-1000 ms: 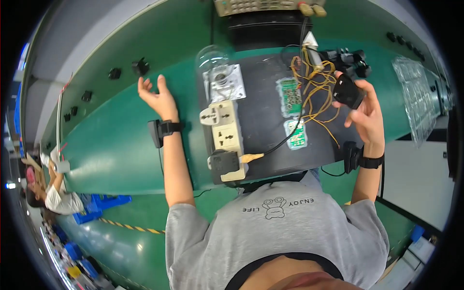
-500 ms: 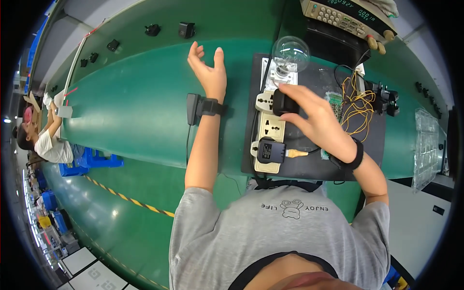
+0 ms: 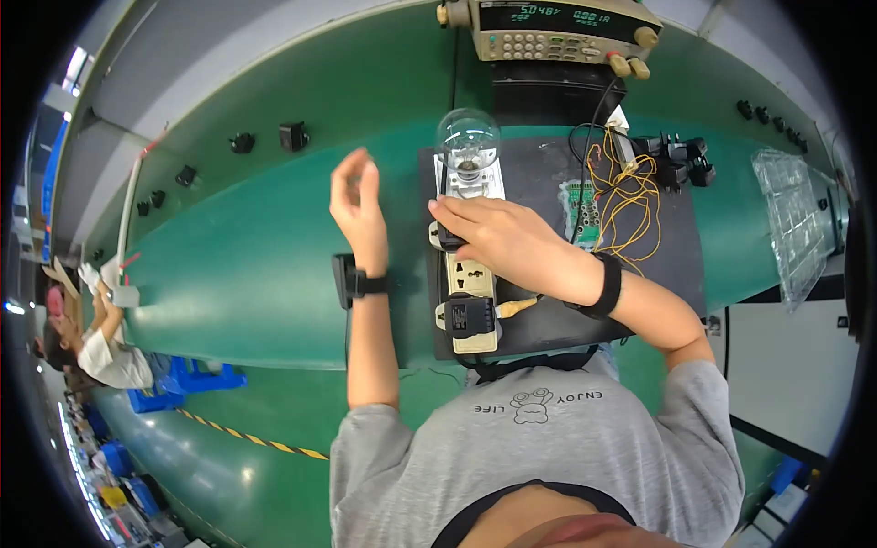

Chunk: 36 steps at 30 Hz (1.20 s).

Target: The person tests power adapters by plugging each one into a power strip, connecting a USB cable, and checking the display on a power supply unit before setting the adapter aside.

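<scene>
My right hand [image 3: 512, 239] is closed on a black plug-in power adapter [image 3: 449, 239], mostly covered by my fingers, at the upper part of a beige socket strip [image 3: 471, 344]. Whether its pins are fully in is hidden. Lower on the strip sits a second black power adapter [image 3: 470, 316], with a yellowish connector [image 3: 518, 308] at its side. Beyond the strip, a clear glass bulb [image 3: 469, 142] stands in a white lamp base. To the left, my left hand [image 3: 358, 212] is raised over the green table, empty, with thumb and fingers apart.
A bench meter [image 3: 562, 41] stands at the back on a black box. Right of the strip, a green circuit board [image 3: 581, 212] and tangled yellow wires [image 3: 630, 215] lie on the black mat [image 3: 539, 164]. A clear plastic tray [image 3: 787, 228] is at far right. Another person [image 3: 110, 352] works at far left.
The view has shifted. My right hand has moved left across the socket strip with the black adapter, covering more of it. My left hand stays raised, its fingers slightly closer together.
</scene>
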Available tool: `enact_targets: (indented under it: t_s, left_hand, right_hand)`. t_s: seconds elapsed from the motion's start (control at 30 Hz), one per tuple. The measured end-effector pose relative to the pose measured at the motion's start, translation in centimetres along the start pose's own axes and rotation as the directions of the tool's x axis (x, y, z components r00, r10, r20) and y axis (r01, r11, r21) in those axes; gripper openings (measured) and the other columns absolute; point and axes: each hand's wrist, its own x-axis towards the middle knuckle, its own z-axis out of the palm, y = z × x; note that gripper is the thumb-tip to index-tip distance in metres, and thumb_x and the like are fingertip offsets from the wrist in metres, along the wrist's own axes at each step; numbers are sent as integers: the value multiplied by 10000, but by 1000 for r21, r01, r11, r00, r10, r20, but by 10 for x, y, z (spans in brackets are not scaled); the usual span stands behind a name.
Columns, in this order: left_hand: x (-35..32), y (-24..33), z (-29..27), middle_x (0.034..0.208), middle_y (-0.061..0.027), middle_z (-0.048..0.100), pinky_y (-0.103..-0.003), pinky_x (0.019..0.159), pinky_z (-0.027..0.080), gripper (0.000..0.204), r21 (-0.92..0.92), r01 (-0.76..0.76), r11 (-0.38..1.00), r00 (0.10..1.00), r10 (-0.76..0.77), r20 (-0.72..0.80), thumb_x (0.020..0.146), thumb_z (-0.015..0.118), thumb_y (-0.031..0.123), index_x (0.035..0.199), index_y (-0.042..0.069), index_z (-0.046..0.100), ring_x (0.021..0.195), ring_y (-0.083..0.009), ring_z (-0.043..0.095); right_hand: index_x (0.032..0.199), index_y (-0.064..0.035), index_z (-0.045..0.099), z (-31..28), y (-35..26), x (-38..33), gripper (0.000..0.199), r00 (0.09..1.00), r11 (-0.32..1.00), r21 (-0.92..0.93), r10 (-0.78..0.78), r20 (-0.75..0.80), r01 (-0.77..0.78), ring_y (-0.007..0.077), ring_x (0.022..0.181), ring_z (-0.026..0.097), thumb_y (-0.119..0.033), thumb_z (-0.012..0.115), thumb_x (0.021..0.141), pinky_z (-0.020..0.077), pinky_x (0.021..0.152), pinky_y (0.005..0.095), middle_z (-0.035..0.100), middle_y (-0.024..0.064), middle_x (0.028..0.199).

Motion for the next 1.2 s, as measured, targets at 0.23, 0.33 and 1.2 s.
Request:
enact_targets:
  t_s: [0.23,0.33,1.2]
  left_hand:
    - [-67,68,-23,1023,-114,585,-345,880,410,430,135,-149,980,628,-12,778,647,776,195,999,13,608,991,-248,545]
    - [-82,77,-27,1046,-107,594,-361,888,405,560,198,-87,976,550,-119,827,549,838,221,1015,24,600,1029,-255,546]
    - [52,-71,-27,918,-20,589,-221,704,403,558,275,123,954,989,-96,-109,809,679,163,1260,-13,401,793,-92,528]
  right_hand:
    - [1035,-25,618,-43,-3,-79,345,970,959,232,112,215,-162,263,779,565,-231,660,761,419,717,355,617,113,866]
    - [941,-52,664,-45,6,-96,219,964,942,299,73,255,-150,246,636,553,-180,653,763,421,612,338,595,86,701]
    - [1028,-56,606,-93,77,-84,279,728,827,-82,437,-527,-556,259,946,548,-62,603,749,442,765,344,570,95,1015]
